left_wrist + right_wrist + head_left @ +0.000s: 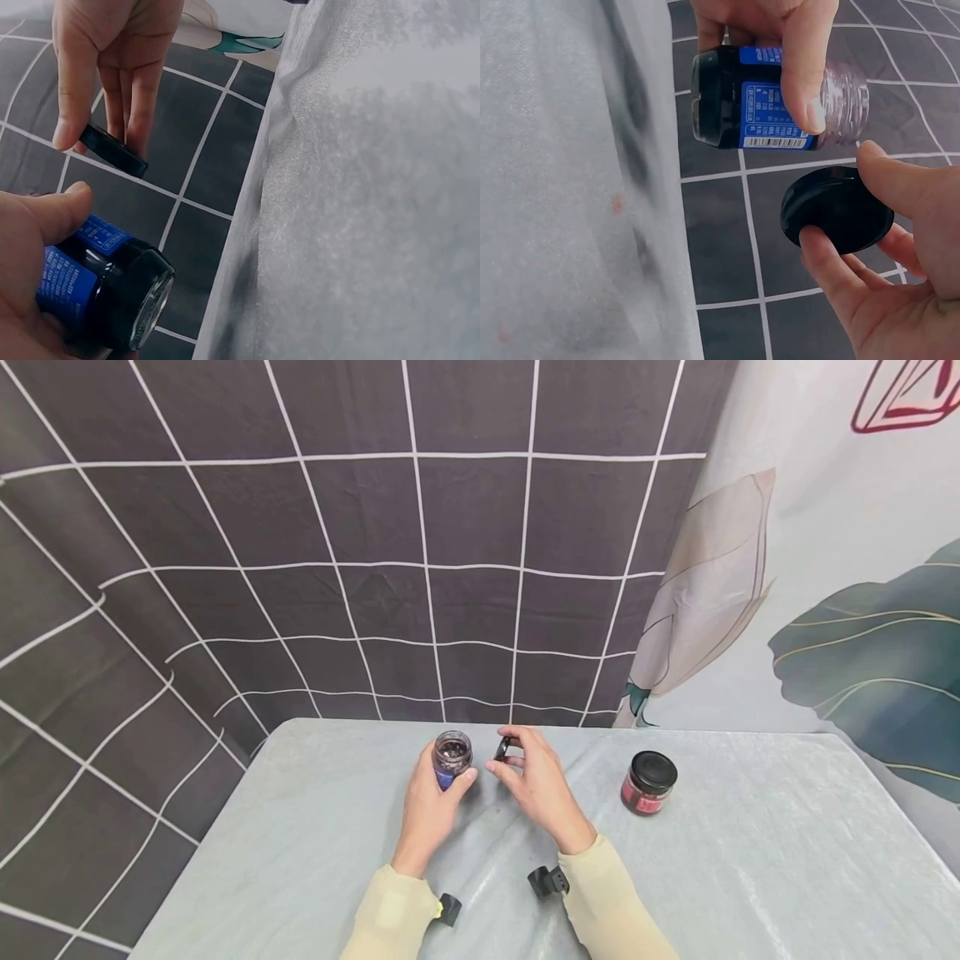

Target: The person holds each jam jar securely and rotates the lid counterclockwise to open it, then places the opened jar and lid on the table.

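My left hand [431, 806] grips a glass jar [453, 754] with a blue label and dark contents. The jar's mouth is uncovered, and its threaded glass neck [845, 101] shows in the right wrist view. Just to its right, my right hand [538, 785] pinches a round black lid [836, 210] between thumb and fingers. The lid is apart from the jar and tilted on edge in the head view. In the left wrist view the lid [112, 150] appears above the jar [97, 277], whose base faces the camera.
A second jar [648, 783], with a black lid on and a red label, stands to the right on the grey-white tablecloth [750, 860]. Behind the table hangs a dark curtain [472, 527] with white grid lines; a printed pale one [810, 677] hangs at the right.
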The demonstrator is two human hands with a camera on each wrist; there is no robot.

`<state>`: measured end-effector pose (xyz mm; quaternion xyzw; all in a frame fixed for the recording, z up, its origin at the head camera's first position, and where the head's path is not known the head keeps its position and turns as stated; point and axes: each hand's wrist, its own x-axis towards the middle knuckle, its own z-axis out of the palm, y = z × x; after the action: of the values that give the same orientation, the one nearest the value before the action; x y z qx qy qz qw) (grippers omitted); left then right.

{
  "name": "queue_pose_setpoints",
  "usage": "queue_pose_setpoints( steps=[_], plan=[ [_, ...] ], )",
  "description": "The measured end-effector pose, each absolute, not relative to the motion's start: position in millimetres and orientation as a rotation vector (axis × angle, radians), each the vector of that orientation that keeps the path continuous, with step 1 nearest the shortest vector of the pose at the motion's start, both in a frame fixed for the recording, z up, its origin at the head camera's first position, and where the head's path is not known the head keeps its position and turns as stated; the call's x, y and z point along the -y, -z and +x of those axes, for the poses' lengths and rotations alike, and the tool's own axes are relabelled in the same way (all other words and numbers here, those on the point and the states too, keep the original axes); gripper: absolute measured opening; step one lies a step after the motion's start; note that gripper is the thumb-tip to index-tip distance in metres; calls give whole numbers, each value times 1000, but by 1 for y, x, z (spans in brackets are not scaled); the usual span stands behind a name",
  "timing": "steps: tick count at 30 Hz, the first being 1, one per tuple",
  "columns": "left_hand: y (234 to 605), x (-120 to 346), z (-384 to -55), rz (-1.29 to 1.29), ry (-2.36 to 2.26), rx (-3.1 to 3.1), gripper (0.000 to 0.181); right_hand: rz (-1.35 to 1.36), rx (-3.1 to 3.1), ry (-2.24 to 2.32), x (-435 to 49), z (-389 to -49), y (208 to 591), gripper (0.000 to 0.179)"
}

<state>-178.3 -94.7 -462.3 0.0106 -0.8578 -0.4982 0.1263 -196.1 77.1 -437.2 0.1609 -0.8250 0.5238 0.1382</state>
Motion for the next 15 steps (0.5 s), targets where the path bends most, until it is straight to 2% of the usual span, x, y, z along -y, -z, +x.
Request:
queue_pose_setpoints(
  steps=[15],
  plan=[
    [464,96,-180,53,1469,2475,70,392,2419,-1571,-76,-197,444,45]
  ],
)
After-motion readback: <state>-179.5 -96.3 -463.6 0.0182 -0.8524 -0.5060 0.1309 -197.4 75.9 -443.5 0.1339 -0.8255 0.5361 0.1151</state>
